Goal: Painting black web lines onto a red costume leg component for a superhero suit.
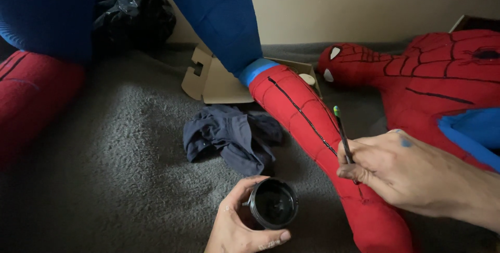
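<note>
Black paint in a small round black pot [273, 203] sat low in the near middle of the scene, cupped from below by the left hand [240, 226], whose grip was clamped around the pot's rim and side. Just right of it, the right hand [401, 167] had its grip closed on a thin dark paintbrush [344, 136] with a green-tipped handle end pointing up and away; the brush's working end rested against the red stuffed fabric limb [312, 128] of a large padded costume figure. A black painted line ran lengthwise along that limb, from the blue cuff [255, 70] at its far end down toward the brush. A smear of blue showed on the back of the right hand.

Left of the limb, a crumpled dark navy cloth [229, 138] lay on the grey carpeted floor [114, 169]. Farther back, a flattened tan cardboard box [213, 81] lay under the limb. At the far right, the figure's red masked head [346, 65] with white eyes and its red torso [442, 81] rested on the floor. A black plastic bag [133, 10] sat at the far left.
</note>
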